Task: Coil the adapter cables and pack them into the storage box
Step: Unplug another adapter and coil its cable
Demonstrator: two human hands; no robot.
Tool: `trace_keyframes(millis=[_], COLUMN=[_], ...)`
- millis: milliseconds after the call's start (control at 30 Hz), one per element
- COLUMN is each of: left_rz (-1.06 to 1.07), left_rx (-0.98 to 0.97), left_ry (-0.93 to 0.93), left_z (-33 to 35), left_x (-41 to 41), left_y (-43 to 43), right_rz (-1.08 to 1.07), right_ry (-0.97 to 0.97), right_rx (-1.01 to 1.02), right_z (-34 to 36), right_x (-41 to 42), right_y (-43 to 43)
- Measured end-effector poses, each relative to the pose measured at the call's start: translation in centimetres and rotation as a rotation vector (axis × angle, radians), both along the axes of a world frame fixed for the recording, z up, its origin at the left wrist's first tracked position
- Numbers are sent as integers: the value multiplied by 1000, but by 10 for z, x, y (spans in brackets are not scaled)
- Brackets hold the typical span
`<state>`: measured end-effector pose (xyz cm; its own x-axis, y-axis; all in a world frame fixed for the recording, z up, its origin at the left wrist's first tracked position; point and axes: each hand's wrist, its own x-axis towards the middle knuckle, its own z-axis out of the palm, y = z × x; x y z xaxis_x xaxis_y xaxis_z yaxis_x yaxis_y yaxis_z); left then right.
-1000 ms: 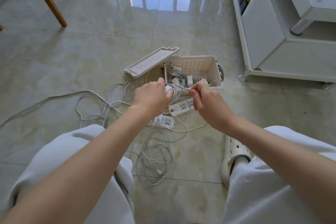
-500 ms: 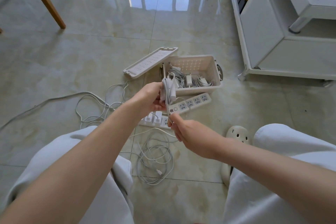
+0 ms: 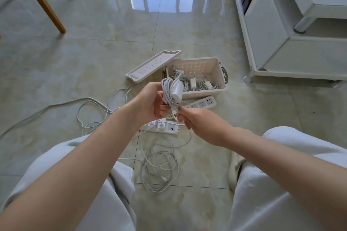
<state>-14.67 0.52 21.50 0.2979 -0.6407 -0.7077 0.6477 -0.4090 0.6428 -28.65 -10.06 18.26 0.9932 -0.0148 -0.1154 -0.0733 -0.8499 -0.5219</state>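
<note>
Coiled adapter cable (image 3: 173, 91) gripped in left hand (image 3: 150, 104), loose end pinched in right hand (image 3: 201, 126)

A glossy tiled floor (image 3: 75, 65) holds an open storage box (image 3: 203, 94), its lid (image 3: 154, 65) just beside it, a power strip (image 3: 203, 103) in front, a second strip (image 3: 170, 128) nearer, and tangled white cables (image 3: 159, 163).

Home living space, glossy marble-look tiled floor (image 3: 75, 65) reflecting a bright window, wooden chair legs (image 3: 43, 3) at upper left, low white cabinet (image 3: 281, 47) at right, household power strips (image 3: 201, 103) on the floor
</note>
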Motion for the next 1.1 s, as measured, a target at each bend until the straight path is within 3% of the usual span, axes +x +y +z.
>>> trace_keyframes(millis=[167, 333, 667, 800, 933, 1100], left_rz=[-231, -355, -923, -1034, -847, -482], left_rx=[-127, -102, 316, 579, 730, 678], left_ry=[-29, -124, -619, -1029, -1371, -1370], left_z=[12, 23, 23, 8, -2, -12], left_x=[-4, 3, 12, 15, 26, 35], left_y=[2, 9, 18, 24, 26, 21], right_rz=[60, 63, 88, 99, -57, -139], right_ry=[-9, 59, -184, -214, -109, -185], right_rx=[-21, -5, -230, -351, -330, -220], right_z=[8, 11, 16, 10, 11, 10], right_x=[3, 2, 0, 2, 2, 0], right_y=[-7, -19, -32, -33, -35, -27])
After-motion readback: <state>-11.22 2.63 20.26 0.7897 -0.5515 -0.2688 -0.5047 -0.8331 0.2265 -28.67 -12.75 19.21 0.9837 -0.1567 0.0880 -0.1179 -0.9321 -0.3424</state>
